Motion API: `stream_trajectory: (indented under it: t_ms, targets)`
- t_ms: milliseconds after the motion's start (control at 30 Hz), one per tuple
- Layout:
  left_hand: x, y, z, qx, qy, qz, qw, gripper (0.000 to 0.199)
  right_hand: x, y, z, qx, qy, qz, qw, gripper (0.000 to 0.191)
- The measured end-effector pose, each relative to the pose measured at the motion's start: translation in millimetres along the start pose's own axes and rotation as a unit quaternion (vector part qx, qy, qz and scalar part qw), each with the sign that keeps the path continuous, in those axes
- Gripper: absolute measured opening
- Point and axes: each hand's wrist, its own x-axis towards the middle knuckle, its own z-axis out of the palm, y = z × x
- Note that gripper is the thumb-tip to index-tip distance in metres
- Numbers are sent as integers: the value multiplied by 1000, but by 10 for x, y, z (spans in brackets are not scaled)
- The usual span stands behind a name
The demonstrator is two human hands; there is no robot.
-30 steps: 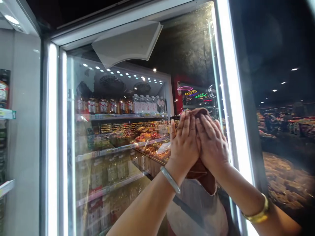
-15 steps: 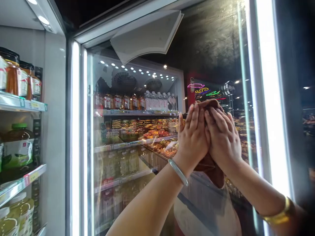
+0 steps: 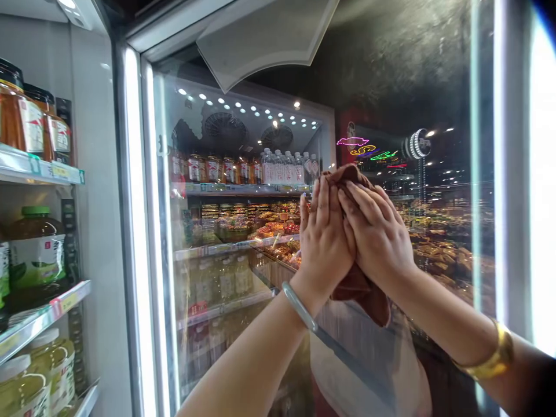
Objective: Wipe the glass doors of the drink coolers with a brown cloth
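A brown cloth (image 3: pixel 354 284) is pressed flat to the glass door (image 3: pixel 382 87) of a lit cooler. My left hand (image 3: pixel 325 237) lies on the cloth's left part, its fingers stretched upward and the little finger slightly apart. Beside it, my right hand (image 3: pixel 380 231) bears on the cloth too, fingers slanting up to the left. The thumbs sides of both hands meet in the middle. Folds of cloth show above the fingertips and hang below the palms. Each wrist wears a bangle: a pale one (image 3: pixel 299 307) on the left and a gold-coloured one (image 3: pixel 490 356) on the right.
At left, open shelves (image 3: pixel 39 165) hold bottles with amber contents (image 3: pixel 32 121) and a green-capped jug (image 3: pixel 37 249). Bright light strips (image 3: pixel 136 231) run along the door frame. A pale sheet (image 3: pixel 264 43) is fixed at the glass top. Reflections of shelves and produce cover the pane.
Both hands and the cloth have shifted a little left and up in the view, still against the glass. The view itself has moved closer to the door.
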Motion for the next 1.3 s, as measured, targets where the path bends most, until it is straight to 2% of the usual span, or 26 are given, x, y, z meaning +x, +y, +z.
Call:
stream_trajectory:
  t_ms: [100, 167, 233, 300, 400, 467, 533, 633, 700, 767, 867, 933, 1000, 1100, 1167, 1233, 1300]
  targets:
    - [-436, -68, -65, 3, -33, 8, 999, 65, -317, -312, 9, 3, -3, 13, 1000, 67]
    - [-549, -263, -132, 7, -40, 3, 999, 64, -284, -504, 105, 12, -5, -6, 1000, 66]
    - [-430, -480, -186, 18, -38, -13, 999, 61, -48, -578, 231, 26, -16, -30, 999, 61]
    - [-173, -613, -214, 34, -28, -35, 998, 59, 246, -529, 323, 35, -26, -38, 998, 55]
    - [73, -594, -219, 48, -20, -50, 997, 58, 434, -411, 330, 40, -23, -30, 998, 56]
    - [-23, -535, -223, 49, -30, -44, 997, 59, 317, -442, 291, 39, -17, -13, 999, 60]
    - [-271, -565, -249, 49, -46, -32, 997, 61, 134, -602, 289, 35, -16, -4, 999, 63]
    - [-549, -863, -339, 66, -54, -33, 996, 65, 104, -940, 433, 38, -40, -45, 997, 58]
    - [-487, -1125, -401, 83, -34, -63, 994, 65, 329, -1078, 593, 47, -61, -75, 994, 54]
    - [-274, -1296, -436, 96, -23, -93, 991, 63, 622, -1086, 719, 57, -71, -79, 993, 51]
    - [-36, -1278, -423, 106, -29, -105, 988, 61, 816, -967, 745, 70, -63, -65, 993, 50]
    - [-111, -1170, -389, 98, -34, -94, 990, 61, 687, -929, 681, 64, -50, -60, 995, 52]
    - [-342, -1122, -374, 84, -43, -80, 992, 63, 467, -994, 632, 51, -49, -59, 996, 54]
    - [-621, -1316, -431, 84, -52, -83, 992, 65, 362, -1240, 714, 49, -55, -96, 993, 52]
    - [-552, -1575, -506, 102, -47, -113, 987, 63, 578, -1384, 868, 63, -62, -134, 987, 51]
    - [-278, -1808, -579, 122, -52, -149, 980, 61, 939, -1431, 1021, 83, -80, -142, 983, 52]
    - [45, -1916, -623, 132, -48, -160, 977, 60, 1261, -1378, 1103, 95, -88, -112, 985, 54]
